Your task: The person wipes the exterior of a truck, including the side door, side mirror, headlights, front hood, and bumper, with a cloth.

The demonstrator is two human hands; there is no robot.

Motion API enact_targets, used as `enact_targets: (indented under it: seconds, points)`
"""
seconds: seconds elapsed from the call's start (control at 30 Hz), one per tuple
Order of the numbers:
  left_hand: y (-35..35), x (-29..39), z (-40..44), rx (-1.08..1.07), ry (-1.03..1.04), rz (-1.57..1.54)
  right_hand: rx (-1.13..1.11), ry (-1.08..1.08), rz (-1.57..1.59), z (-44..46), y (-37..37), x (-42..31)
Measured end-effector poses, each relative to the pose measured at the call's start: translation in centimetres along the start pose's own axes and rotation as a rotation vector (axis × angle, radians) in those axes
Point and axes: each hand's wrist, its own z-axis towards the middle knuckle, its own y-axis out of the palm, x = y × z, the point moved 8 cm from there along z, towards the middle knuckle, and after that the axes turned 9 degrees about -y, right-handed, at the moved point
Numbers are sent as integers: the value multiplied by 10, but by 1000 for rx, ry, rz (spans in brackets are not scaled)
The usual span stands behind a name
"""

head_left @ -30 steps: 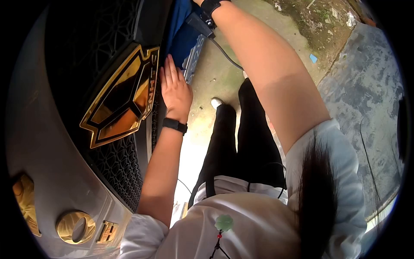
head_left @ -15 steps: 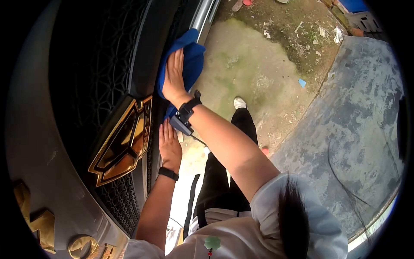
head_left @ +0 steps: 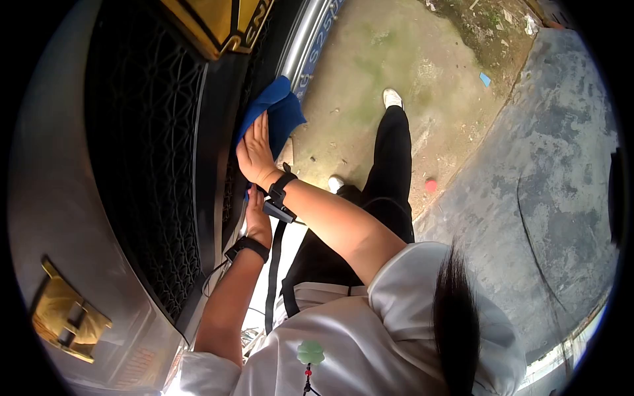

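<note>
- The right hand [head_left: 257, 157] is lying flat on the blue cloth [head_left: 287, 119], its fingers stretching out straight and mostly together, without pinching.
- The blue cloth is resting along the dark trim [head_left: 218, 132] beside the patterned grille [head_left: 145, 152], with one edge reaching toward the lettered plate [head_left: 323, 46].
- The left hand [head_left: 259, 223] is resting just behind the right wrist, its fingers extending near a small blue patch, their tips partly hiding.
- A gold emblem [head_left: 218, 20] is showing beyond the cloth.
</note>
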Motion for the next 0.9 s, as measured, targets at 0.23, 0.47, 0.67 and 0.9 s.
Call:
enact_targets:
  seconds: [0.23, 0.47, 0.67, 0.9]
  points:
    - [111, 79, -109, -208, -123, -208, -175, 131, 140, -163, 88, -50]
    - [164, 106, -170, 86, -268, -574, -348, -155, -130, -200, 83, -49]
    - [95, 55, -166, 437, -322, -688, -172, -119, -183, -114, 38, -15]
    - [83, -13, -209, 500, -502, -833, -114, 201, 324, -126, 66, -48]
